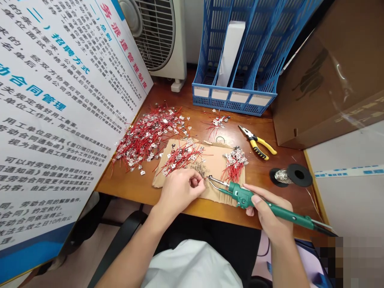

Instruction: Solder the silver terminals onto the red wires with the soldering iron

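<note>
Green soldering iron (243,196) over a packed worktop (123,188)

So, taking the cardboard sheet (214,155) as the clock centre: printed board (69,120) at 9, big red-wire heap (147,138) at 10, fan unit (159,36) at 11, blue file rack (235,105) at 1, pliers (253,137) at 2 with a brown carton (330,80) further out, solder spool (292,175) at 3. Two wire bunches (235,162) sit on the sheet, one just beside the iron's nose, so it's kinda tight there.

The iron's got a green body, slim metal nose and thin curved tube, nose pointing to about 10.

The hands are apart: right hand (276,224) wrapped round the handle, left hand (180,186) at the tip's 9 o'clock, fingertips pinched together right by it. Can't tell what's between them, too small.
</note>
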A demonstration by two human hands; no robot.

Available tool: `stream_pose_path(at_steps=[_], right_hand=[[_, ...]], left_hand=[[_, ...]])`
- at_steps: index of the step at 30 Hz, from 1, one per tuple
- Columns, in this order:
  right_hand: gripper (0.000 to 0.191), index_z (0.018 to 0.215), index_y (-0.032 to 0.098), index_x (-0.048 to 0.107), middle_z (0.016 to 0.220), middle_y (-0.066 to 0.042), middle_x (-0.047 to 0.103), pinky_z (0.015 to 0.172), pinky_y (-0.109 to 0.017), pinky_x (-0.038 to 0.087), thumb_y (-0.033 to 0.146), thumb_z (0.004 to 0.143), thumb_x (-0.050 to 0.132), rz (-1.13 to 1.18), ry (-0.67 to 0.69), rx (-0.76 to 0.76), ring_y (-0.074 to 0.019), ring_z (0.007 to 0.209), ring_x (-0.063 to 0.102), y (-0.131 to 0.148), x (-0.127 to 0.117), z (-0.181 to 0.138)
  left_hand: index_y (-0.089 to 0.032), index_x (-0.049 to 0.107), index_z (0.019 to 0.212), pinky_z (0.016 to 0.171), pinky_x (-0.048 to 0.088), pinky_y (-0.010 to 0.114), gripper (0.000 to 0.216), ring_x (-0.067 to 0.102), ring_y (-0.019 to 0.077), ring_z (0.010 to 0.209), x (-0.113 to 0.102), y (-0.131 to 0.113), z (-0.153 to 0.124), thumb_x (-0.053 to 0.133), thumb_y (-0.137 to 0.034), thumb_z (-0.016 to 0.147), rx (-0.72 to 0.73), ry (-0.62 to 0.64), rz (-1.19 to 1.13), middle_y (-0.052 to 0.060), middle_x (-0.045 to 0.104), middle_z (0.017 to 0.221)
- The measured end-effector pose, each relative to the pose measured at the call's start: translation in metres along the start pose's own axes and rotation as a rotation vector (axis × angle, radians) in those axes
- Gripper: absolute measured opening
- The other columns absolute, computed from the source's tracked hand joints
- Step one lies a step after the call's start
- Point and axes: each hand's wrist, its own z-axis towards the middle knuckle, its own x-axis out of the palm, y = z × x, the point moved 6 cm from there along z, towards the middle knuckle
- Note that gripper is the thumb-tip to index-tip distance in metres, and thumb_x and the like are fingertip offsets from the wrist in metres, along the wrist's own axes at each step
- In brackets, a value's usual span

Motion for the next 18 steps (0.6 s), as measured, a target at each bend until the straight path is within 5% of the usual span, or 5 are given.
stream_pose_path(at_steps=[18], right_hand=[[0.027,0.113,0.022,0.097,0.058,-0.001,0.071,0.052,-0.03,0.061,0.032,0.098,0.077,-0.036,-0.052,0.026,-0.0183,0.049,0.067,0.01,0.003,-0.001]], left_hand=[[-0.021,0.079,0.078,0.064,0.047,0.027,0.014,0.063,0.0137,0.061,0.0,0.003,0.0,0.08,-0.01,0.087,0.002,0.006,-0.002,-0.003,0.077,0.071]])
